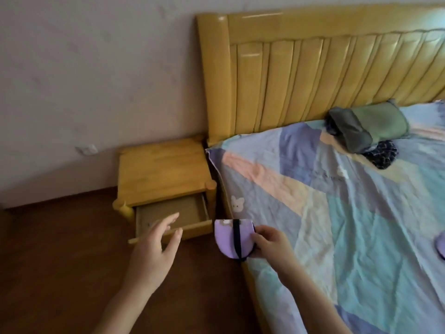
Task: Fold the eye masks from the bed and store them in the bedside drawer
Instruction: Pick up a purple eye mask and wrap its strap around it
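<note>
My right hand (271, 244) pinches a folded purple eye mask (227, 238) with a dark strap, held over the bed's left edge just right of the drawer. The bedside drawer (168, 213) of the yellow wooden nightstand (163, 172) stands pulled open, and its inside looks bare. My left hand (156, 247) hovers in front of the drawer's front panel with fingers spread and nothing in it. Another purple eye mask (440, 244) lies on the bed at the right frame edge, only partly in view.
The bed (337, 225) carries a pastel patchwork sheet. A grey-green pillow (368, 124) and dark patterned cloth (382, 153) lie near the yellow headboard (313, 75). Dark wooden floor (60, 261) spreads in front of the nightstand, with a wall behind it.
</note>
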